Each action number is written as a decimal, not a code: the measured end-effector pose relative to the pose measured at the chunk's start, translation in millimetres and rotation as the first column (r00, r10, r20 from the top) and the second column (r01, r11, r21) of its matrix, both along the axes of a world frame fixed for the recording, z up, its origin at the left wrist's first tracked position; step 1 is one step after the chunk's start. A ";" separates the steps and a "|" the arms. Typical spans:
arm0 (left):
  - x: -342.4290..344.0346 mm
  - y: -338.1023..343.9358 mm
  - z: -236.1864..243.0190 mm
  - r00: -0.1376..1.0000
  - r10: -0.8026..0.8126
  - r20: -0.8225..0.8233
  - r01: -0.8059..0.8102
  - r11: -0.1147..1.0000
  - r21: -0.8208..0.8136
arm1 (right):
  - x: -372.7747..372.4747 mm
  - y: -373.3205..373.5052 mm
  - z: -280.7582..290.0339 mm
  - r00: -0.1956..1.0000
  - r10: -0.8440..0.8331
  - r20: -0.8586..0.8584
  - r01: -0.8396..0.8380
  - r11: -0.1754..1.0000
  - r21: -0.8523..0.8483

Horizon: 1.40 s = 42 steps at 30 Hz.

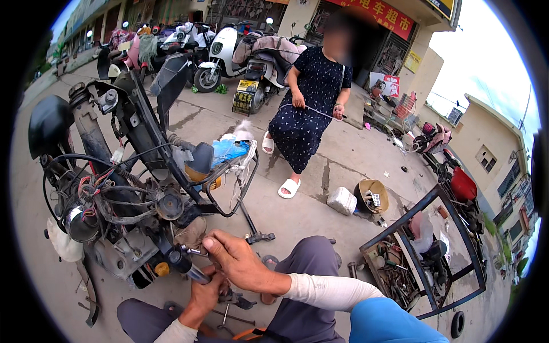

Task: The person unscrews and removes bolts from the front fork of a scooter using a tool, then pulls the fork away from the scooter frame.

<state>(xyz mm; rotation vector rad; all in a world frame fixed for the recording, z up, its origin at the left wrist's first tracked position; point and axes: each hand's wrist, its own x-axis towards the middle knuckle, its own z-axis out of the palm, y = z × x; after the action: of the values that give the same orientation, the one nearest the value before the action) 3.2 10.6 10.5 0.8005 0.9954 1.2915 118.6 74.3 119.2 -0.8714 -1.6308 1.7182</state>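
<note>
Hands worked low beside the stripped scooter [114,188]: the left hand [203,294] clamped around a dark grip [186,266], the right hand [237,260] pinching a small metal bolt [191,250]. That grip looked stiff, rubbery, best held mid-length; its long axis ran up-left toward the frame. Beyond stood a person in a dotted dress [309,103].

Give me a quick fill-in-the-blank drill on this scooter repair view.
1. Both hands work low on a stripped ____ whose wiring is bared.
2. The right hand lies over a metal tool, while the ____ hand is below it.
3. A person in a dark dotted dress wears white ____.

Missing: scooter; left; sandals
</note>
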 end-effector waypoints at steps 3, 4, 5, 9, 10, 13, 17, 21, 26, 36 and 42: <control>-10.4 -6.5 2.8 0.999 -0.013 -0.029 0.012 1.000 -0.024 | -8.0 11.8 -14.3 1.000 0.004 0.022 -0.015 0.852 0.524; -9.7 -6.7 -2.8 1.000 -0.031 0.004 0.031 0.999 0.016 | -6.2 17.6 -22.0 1.000 0.010 -0.009 -0.002 0.751 0.660; -4.3 -5.3 7.1 0.999 -0.038 -0.037 0.037 0.999 -0.017 | 1.6 23.9 -28.0 1.000 0.023 0.011 -0.024 0.702 0.711; 7.9 4.8 9.9 0.997 -0.073 -0.033 0.073 0.997 -0.022 | 11.0 39.7 -43.9 1.000 0.022 0.007 -0.019 0.626 0.779; 2.6 -2.1 6.2 0.998 -0.061 -0.023 0.060 0.998 -0.027 | 4.4 37.7 -47.2 0.999 0.036 -0.009 -0.015 0.598 0.801; 0.7 -7.3 4.3 0.999 -0.041 -0.002 0.041 0.999 -0.005 | -4.2 36.5 -45.1 0.998 0.068 -0.013 -0.031 0.610 0.792; 4.1 -2.5 6.1 0.999 -0.048 0.019 0.048 0.999 0.015 | -0.1 49.7 -45.7 0.990 0.139 -0.018 -0.066 0.573 0.817; 5.3 0.4 3.5 0.996 -0.063 0.061 0.064 0.998 -0.017 | 3.9 59.4 -45.2 0.982 0.187 0.038 -0.127 0.492 0.861; 1.9 -2.5 5.7 0.996 -0.087 0.022 0.088 0.995 -0.039 | -1.7 67.8 -39.2 0.972 0.216 0.093 -0.160 0.319 0.934; -1.0 -2.4 11.1 0.994 -0.087 -0.068 0.086 0.996 -0.023 | -8.2 79.8 -26.9 0.928 0.347 0.135 -0.239 0.276 0.931; 2.4 2.2 -9.9 0.998 -0.062 -0.013 0.063 0.996 0.057 | -23.9 81.3 -63.6 0.970 0.240 -0.038 -0.050 0.350 0.935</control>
<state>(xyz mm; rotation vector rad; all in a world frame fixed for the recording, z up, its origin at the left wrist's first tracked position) 5.5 12.8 0.6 0.8779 0.9385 1.2676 94.8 155.6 55.6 0.0290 -2.1768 0.5942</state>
